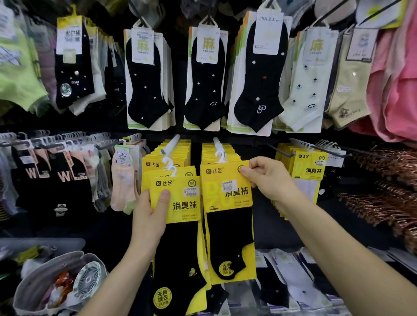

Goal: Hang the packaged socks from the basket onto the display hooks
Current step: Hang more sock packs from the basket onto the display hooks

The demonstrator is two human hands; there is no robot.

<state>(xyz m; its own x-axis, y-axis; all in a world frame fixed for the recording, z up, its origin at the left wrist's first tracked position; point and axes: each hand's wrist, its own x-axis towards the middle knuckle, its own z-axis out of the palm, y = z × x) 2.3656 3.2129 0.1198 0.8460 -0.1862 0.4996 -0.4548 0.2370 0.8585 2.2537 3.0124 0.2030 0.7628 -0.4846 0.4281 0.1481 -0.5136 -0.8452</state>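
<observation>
Nearest, a soft grey basket (33, 281) sags at lower left with a round white fan (87, 277) inside; above it the left hand (151, 217) grips a flat, glossy yellow pack (177, 204) of black ankle socks, thumb pressed on its face; the right hand (268, 177) pinches the top corner of a second yellow pack (227, 205), whose curled white plastic hanger (220, 157) sits on a white peg (217, 142); behind, matching packs (210, 149) stack along it; farther up, dotted black socks (146, 84) hang on white cards.
</observation>
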